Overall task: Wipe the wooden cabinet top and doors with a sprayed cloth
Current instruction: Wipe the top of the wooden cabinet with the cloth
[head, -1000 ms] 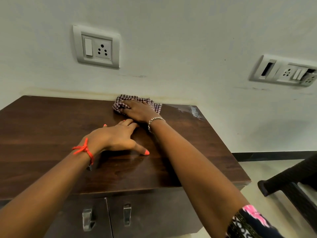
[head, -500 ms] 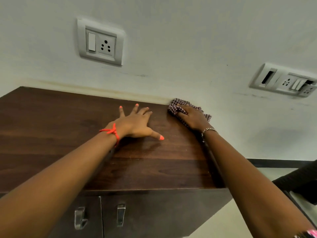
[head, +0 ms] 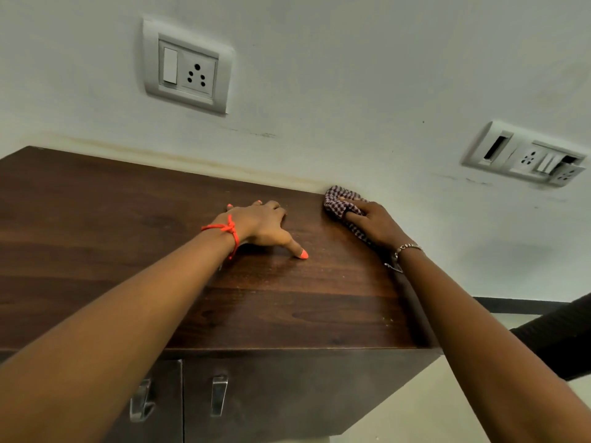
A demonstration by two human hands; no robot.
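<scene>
The dark wooden cabinet top (head: 112, 238) fills the left and middle of the head view. My right hand (head: 375, 223) presses a small checked cloth (head: 337, 203) onto the top's far right corner, against the wall. My left hand (head: 262, 227) lies flat on the wood just left of it, fingers spread, holding nothing. Below the front edge are the two cabinet doors (head: 281, 398), each with a metal handle (head: 219, 394), both shut. My forearms hide part of the top and the left door.
A white wall stands right behind the cabinet, with a switch-and-socket plate (head: 188, 67) above it and a second, damaged socket plate (head: 527, 156) to the right. A dark chair (head: 563, 340) stands on the pale floor right of the cabinet.
My right hand has slid the cloth to the right along the back edge, from the middle to the far right corner. My left hand has stayed flat on the top.
</scene>
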